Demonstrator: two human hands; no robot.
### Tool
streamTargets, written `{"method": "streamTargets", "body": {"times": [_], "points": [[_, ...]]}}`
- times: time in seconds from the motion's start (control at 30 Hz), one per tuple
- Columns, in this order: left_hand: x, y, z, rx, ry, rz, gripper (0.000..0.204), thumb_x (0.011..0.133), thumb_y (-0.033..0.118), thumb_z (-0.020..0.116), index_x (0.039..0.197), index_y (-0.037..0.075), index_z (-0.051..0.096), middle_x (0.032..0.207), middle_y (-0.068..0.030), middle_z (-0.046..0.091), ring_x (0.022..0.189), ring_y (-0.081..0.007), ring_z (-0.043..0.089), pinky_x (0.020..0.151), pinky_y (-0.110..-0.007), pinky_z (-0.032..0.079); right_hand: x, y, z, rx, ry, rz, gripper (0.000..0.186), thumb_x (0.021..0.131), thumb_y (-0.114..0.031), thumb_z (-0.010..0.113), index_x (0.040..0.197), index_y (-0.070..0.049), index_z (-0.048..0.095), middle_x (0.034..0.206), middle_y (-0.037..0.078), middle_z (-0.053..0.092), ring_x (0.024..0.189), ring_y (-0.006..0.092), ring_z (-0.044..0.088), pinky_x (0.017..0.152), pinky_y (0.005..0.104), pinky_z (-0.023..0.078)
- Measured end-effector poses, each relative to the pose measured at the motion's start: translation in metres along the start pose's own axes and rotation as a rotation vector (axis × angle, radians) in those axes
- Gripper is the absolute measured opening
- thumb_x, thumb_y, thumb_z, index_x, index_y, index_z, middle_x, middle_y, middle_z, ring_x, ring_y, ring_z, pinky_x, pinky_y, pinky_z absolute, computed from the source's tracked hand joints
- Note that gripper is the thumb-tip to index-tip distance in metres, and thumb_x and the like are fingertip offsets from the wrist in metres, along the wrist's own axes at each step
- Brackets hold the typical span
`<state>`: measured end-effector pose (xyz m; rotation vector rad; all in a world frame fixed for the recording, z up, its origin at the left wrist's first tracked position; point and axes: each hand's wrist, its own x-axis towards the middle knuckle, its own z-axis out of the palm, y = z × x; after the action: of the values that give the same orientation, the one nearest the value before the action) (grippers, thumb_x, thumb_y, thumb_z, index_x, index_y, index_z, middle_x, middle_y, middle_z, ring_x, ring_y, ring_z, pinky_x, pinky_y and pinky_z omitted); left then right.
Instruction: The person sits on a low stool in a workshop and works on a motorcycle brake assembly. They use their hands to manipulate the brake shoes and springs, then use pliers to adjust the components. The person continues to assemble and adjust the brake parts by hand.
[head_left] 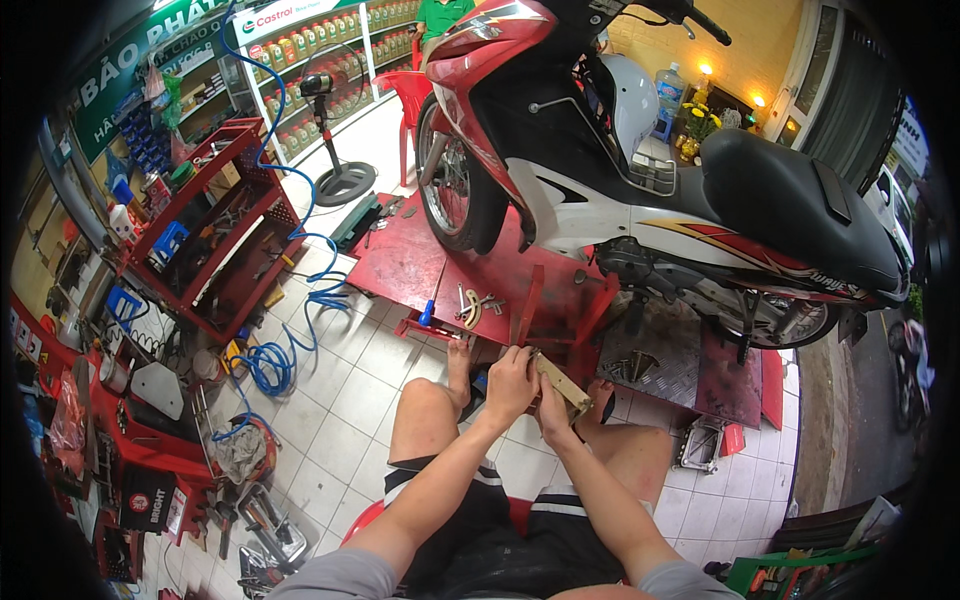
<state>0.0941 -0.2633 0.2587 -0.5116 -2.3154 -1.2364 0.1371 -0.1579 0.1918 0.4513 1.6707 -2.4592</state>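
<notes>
Here, you hold a long tan part (567, 386) in both hands, in the space between your spread knees and just short of the red platform (395, 262). Your left hand (511, 384) curls closed at its upper left end, while your right hand (551, 407) closes along its near side, leaving the lower right end sticking out past your fingers

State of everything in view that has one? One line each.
Tan part: held, tilted
Right hand: closed on the tan part
Left hand: curled at the tan part's upper end; grip unclear
Motorbike: upright
Front wheel: fitted
Seat: down
Blue hose: partly coiled
Lamps: lit
</notes>
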Motion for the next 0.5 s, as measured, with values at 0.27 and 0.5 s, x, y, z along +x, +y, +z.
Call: {"method": "streamTargets", "body": {"times": [0.27,0.5], "points": [[0.004,-0.010,-0.005,-0.076,-0.039,-0.062,0.021,0.080,0.002,0.060,0.099,-0.006,0.063,0.085,-0.0199,0.061,0.075,-0.0400,0.062,0.067,-0.046,0.051,-0.051,-0.031,0.006,-0.756,-0.446,0.510,0.048,0.103,-0.038,0.033,0.114,0.002,0.058,0.078,0.012,0.067,0.066,0.0199,0.065,0.057,0.0296,0.052],[0.004,-0.004,-0.007,-0.106,-0.122,0.061,0.017,0.080,0.001,0.062,0.096,-0.002,0.066,0.087,-0.0177,0.064,0.075,-0.0367,0.064,0.066,-0.041,0.052,-0.064,-0.132,-0.050,-0.504,-0.882,0.273,0.035,0.096,-0.030,0.052,0.093,0.002,0.066,0.068,0.006,0.063,0.058,0.0138,0.057,0.051,0.0275,0.045]]}}
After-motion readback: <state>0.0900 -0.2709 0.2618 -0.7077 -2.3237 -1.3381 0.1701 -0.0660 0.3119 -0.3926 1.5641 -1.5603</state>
